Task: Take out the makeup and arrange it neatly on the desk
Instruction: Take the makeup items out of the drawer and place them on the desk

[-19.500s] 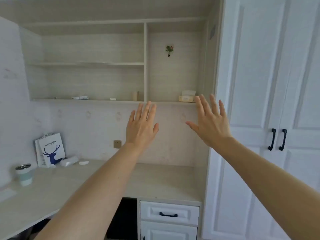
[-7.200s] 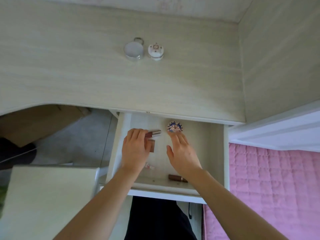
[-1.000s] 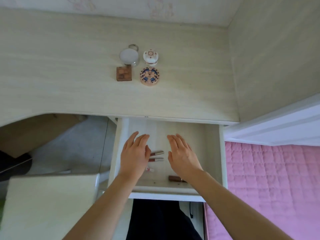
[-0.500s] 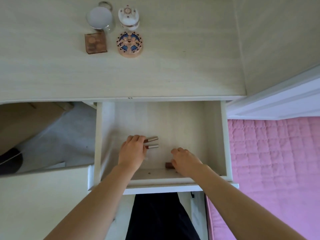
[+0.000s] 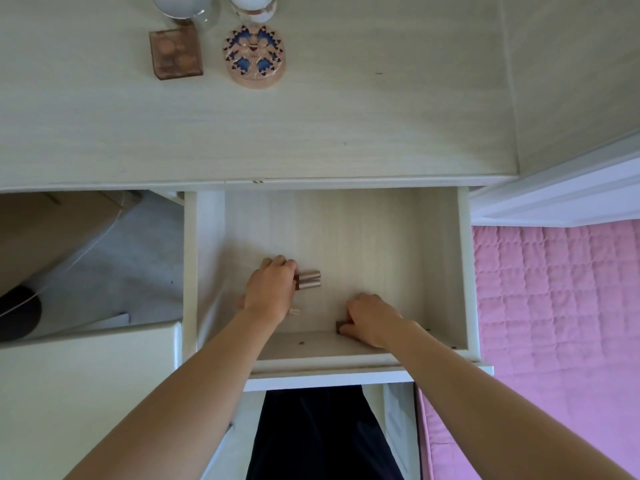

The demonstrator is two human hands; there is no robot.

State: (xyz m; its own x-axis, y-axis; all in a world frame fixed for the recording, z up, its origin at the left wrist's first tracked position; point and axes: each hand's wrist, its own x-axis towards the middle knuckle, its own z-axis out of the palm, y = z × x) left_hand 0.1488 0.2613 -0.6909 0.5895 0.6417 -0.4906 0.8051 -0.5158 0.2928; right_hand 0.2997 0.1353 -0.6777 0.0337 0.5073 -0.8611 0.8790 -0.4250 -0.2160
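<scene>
Both hands are down inside the open drawer (image 5: pixel 443 258). My left hand (image 5: pixel 272 294) curls round two rose-gold lipstick tubes (image 5: pixel 309 279) lying side by side, their caps sticking out to the right. My right hand (image 5: pixel 372 318) grips a dark brown tube (image 5: pixel 340 324) near the drawer's front wall; most of that tube is hidden. A small pale item (image 5: pixel 295 311) lies by my left wrist. On the desk (image 5: pixel 346 116) stand a brown square palette (image 5: pixel 175 53), a round patterned compact (image 5: pixel 254 55), a round mirror (image 5: pixel 183 3) and a white jar (image 5: pixel 252 5).
A pink quilted bed (image 5: pixel 554 323) lies to the right of the drawer. White wardrobe trim (image 5: pixel 554 192) runs above it. A white surface (image 5: pixel 86 393) sits at the lower left, with a cardboard box (image 5: pixel 52 230) under the desk.
The view has dropped lower over the drawer. My left hand has closed round the two lipsticks and my right hand has closed on the dark tube at the front.
</scene>
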